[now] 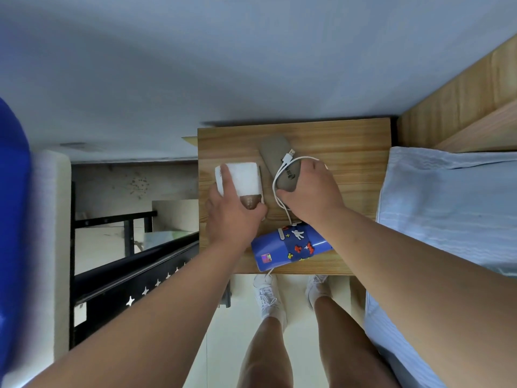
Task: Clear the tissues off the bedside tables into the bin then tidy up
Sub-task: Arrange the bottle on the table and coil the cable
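Wooden bench (349, 141): left hand (232, 217) clasps the tissue pack (246, 177), likely light and squashy, by its sides; right hand (313, 191) grips a grey case (274, 149).

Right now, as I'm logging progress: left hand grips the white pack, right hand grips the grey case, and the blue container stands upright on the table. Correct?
No. The head view shows the blue container lying on its side on the table, not upright. The left hand grips the white pack, the right hand the grey case.
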`<state>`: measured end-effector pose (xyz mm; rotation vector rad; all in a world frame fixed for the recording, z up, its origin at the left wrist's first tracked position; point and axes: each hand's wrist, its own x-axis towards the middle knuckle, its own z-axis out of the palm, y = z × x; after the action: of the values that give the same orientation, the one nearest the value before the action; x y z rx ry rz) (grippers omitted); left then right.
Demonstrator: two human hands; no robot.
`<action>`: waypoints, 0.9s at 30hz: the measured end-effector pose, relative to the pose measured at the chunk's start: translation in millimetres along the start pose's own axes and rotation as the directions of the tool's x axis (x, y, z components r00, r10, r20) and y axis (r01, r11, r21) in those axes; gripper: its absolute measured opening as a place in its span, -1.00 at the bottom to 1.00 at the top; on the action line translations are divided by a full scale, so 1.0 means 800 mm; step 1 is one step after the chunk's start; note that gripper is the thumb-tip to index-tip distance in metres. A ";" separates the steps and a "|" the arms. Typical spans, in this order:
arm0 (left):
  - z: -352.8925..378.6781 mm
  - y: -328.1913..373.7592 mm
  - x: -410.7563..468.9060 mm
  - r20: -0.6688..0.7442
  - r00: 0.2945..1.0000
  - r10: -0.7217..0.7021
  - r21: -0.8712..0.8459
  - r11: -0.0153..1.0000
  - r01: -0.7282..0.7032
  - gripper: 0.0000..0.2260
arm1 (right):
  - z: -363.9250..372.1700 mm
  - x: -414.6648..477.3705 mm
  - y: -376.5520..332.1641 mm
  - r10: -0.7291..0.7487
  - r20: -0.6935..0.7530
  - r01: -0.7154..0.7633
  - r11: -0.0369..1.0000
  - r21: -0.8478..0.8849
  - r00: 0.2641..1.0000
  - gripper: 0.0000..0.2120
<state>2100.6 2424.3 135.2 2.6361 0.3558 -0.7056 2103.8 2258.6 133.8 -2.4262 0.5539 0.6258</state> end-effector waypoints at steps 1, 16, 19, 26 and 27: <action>0.000 -0.001 0.000 -0.003 1.000 0.006 -0.001 1.000 -0.006 0.02 | 0.002 0.001 -0.002 0.004 0.001 -0.004 1.000 -0.015 1.000 -0.25; -0.019 -0.006 0.003 0.012 0.997 -0.078 -0.160 0.984 0.079 0.17 | -0.079 -0.031 -0.007 0.084 0.237 -0.043 0.984 -0.174 0.968 -0.60; -0.031 -0.005 -0.004 0.014 0.993 -0.118 -0.181 0.976 0.119 0.16 | -0.101 -0.052 0.006 0.120 0.235 -0.078 0.980 -0.181 0.964 -0.62; -0.049 0.060 -0.026 0.030 1.000 -0.006 -0.254 0.967 0.013 0.14 | -0.139 -0.098 0.056 0.199 0.109 -0.214 0.965 0.151 0.974 -0.54; -0.046 0.080 -0.026 0.066 0.998 0.010 -0.291 0.957 0.009 0.15 | -0.142 -0.104 0.061 0.212 0.088 -0.227 0.946 0.232 0.973 -0.55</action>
<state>2120.2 2380.0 194.2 2.3293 0.4065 -0.6823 2047.1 2172.8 241.1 -2.1272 0.8328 0.6804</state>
